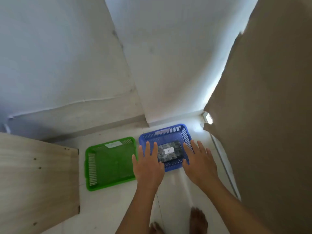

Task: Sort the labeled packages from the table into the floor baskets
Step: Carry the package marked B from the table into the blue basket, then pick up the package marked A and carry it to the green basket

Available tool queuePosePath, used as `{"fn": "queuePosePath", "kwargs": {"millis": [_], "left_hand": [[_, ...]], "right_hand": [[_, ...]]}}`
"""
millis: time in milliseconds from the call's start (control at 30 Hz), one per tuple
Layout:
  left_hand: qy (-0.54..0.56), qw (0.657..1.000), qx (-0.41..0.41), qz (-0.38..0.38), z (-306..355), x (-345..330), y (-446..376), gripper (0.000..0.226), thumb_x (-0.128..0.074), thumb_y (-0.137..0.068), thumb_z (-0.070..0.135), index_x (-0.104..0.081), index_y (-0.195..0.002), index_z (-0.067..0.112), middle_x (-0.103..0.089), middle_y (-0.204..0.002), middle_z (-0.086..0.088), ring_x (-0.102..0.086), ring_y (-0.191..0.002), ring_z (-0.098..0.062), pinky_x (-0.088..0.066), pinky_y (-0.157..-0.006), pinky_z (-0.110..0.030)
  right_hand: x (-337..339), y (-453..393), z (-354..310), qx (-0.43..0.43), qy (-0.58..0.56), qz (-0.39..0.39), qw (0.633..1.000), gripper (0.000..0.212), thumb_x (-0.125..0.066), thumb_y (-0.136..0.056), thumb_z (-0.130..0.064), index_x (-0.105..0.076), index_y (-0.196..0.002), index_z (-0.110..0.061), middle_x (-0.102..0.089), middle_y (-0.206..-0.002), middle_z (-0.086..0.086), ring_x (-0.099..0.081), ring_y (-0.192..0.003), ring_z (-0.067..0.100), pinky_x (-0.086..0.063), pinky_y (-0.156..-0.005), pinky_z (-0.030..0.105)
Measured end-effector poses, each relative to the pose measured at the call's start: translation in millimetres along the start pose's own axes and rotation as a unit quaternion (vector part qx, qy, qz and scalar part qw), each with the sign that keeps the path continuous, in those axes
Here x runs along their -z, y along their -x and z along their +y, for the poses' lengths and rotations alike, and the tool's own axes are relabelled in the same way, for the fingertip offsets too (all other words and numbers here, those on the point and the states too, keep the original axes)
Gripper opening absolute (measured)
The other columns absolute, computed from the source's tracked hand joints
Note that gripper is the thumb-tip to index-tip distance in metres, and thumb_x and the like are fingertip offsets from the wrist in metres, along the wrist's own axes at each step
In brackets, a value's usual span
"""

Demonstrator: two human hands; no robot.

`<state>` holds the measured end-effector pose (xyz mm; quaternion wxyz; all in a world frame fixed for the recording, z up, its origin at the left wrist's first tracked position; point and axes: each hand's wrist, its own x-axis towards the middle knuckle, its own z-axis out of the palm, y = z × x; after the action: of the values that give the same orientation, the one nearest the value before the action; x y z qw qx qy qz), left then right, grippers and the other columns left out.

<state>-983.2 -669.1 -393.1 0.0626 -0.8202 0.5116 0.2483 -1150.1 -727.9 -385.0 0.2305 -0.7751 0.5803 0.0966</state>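
A dark patterned package with a white label lies flat inside the blue basket on the floor. A green basket stands just left of it, holding nothing that I can see; each basket has a white tag on its far rim. My left hand hovers over the blue basket's left wall, fingers spread, holding nothing. My right hand hovers over its right wall, also spread and holding nothing. Both hands are apart from the package.
A pale wooden table top fills the lower left, its edge close to the green basket. A brown board or door rises along the right. White walls meet in a corner behind the baskets. My bare feet stand on the white tiled floor.
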Motion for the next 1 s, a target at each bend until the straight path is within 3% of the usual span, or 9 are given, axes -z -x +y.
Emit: {"fn": "queuePosePath", "kwargs": {"millis": [300,633,800,1000], "left_hand": [[0.02,0.997,0.011,0.069,0,181,145,0.074,-0.044,-0.097,0.044,-0.006,-0.161,0.038,-0.002,-0.172,0.007,0.0,-0.159,-0.024,-0.006,-0.126,-0.053],[0.036,0.977,0.084,0.195,-44,312,282,0.078,-0.049,-0.098,0.045,-0.003,-0.161,0.038,-0.001,-0.172,0.006,0.001,-0.159,-0.026,-0.005,-0.126,-0.058],[0.064,0.952,0.147,0.262,-98,359,346,0.078,-0.049,-0.098,0.045,-0.005,-0.161,0.038,-0.002,-0.172,0.005,0.0,-0.159,-0.026,-0.006,-0.125,-0.058],[0.075,0.91,0.241,0.328,-216,390,431,0.077,-0.048,-0.098,0.046,-0.003,-0.161,0.039,-0.002,-0.172,0.006,0.001,-0.159,-0.026,-0.006,-0.125,-0.058]], "right_hand": [[155,146,-78,0.025,-0.021,0.048,0.998,0.063,-0.036,-0.094,-0.039,-0.015,-0.153,-0.03,-0.008,-0.164,-0.001,-0.001,-0.151,0.021,-0.012,-0.122,0.042],[262,239,-182,0.181,0.007,0.105,0.978,0.061,-0.038,-0.095,-0.038,-0.018,-0.152,-0.03,-0.015,-0.163,0.001,-0.002,-0.151,0.023,-0.011,-0.122,0.046],[293,278,-257,0.277,0.022,0.127,0.952,0.064,-0.038,-0.095,-0.043,-0.014,-0.152,-0.032,-0.013,-0.164,0.001,0.001,-0.151,0.023,-0.009,-0.123,0.045],[290,331,-377,0.391,0.034,0.123,0.912,0.062,-0.037,-0.095,-0.043,-0.014,-0.152,-0.033,-0.009,-0.164,-0.002,0.004,-0.151,0.022,-0.007,-0.123,0.044]]}}
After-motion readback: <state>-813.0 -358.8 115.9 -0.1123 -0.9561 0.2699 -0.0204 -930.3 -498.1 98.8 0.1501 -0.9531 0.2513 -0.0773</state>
